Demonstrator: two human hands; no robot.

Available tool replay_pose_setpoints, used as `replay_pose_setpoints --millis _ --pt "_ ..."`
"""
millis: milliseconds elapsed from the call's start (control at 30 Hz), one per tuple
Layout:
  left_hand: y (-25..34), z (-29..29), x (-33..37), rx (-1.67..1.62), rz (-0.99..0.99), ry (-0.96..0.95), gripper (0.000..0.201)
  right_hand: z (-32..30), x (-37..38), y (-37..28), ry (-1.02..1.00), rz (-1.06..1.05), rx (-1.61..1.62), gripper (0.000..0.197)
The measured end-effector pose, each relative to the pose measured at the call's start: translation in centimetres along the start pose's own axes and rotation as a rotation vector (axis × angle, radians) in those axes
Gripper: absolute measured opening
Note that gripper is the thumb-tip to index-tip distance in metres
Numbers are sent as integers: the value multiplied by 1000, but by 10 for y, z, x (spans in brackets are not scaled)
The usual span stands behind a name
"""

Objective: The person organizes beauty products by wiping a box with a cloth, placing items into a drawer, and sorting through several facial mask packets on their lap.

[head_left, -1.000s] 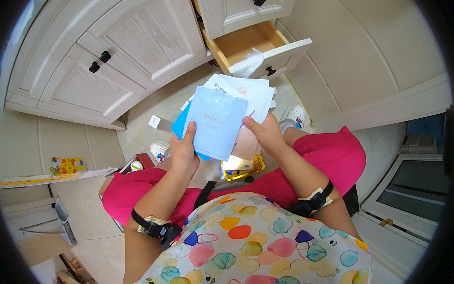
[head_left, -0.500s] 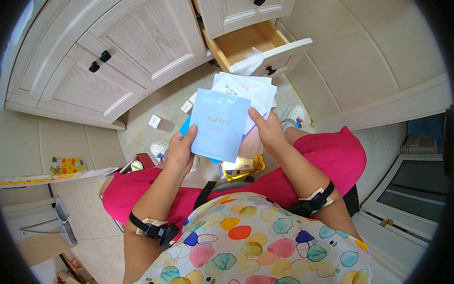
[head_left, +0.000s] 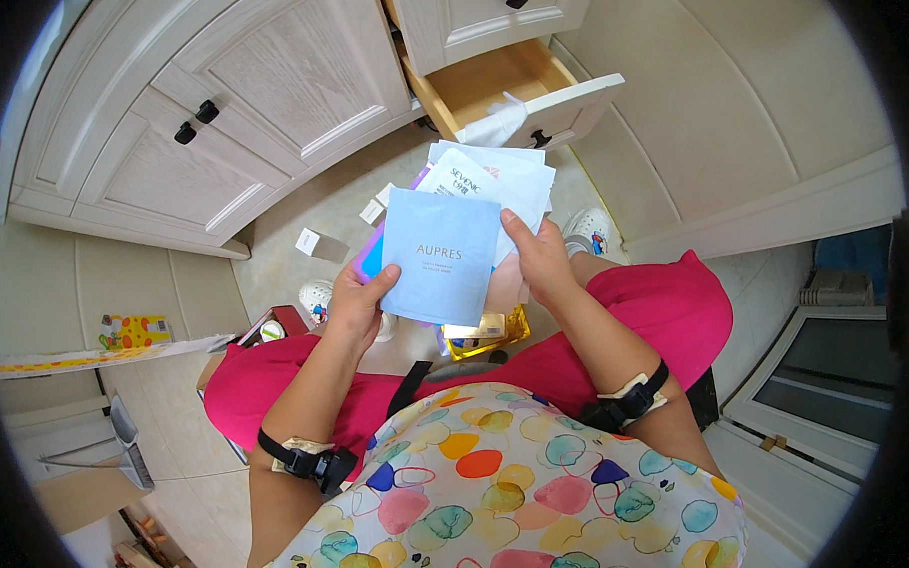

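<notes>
A light-blue sheet mask packet (head_left: 437, 283) lies on top of a fanned stack of flat packets, held up above the floor between my knees. My left hand (head_left: 356, 303) is closed on the stack's left side, its thumb on the blue packet's edge. On the other side my right hand (head_left: 539, 257) grips the stack, thumb at the blue packet's upper right. White packets (head_left: 518, 186) stick out behind, and purple, bright-blue and pale pink edges show too. The fingers under the stack are hidden.
Ahead, a wooden drawer (head_left: 496, 85) stands pulled out, a white cloth-like piece (head_left: 500, 120) over its front. Small white boxes (head_left: 321, 245) stand on the floor. A yellow-gold basket (head_left: 513, 331) holding a gold box (head_left: 478, 327) sits below my hands. White cabinets (head_left: 272, 72) line the far left.
The blue packet has slid slightly down and now sits straighter, so more of the white packet behind it shows. A purple edge has come into view at my left hand.
</notes>
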State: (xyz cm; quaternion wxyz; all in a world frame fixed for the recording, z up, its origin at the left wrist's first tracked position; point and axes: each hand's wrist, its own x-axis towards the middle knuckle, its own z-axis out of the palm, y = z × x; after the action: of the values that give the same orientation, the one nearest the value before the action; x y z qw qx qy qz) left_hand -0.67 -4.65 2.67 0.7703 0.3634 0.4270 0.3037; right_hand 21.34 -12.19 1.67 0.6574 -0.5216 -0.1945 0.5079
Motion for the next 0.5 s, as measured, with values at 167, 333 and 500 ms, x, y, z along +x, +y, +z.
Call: replay_pose_setpoints --millis 167,333,500 --pt "-3 -4 2 37 66 13 54 -1 0 -1 20 -16 -6 33" --pt "4 -13 -3 44 53 66 43 -2 1 -14 140 2 -16 36" --pt "15 -37 -6 -1 109 71 30 -17 9 -22 184 -47 25 40"
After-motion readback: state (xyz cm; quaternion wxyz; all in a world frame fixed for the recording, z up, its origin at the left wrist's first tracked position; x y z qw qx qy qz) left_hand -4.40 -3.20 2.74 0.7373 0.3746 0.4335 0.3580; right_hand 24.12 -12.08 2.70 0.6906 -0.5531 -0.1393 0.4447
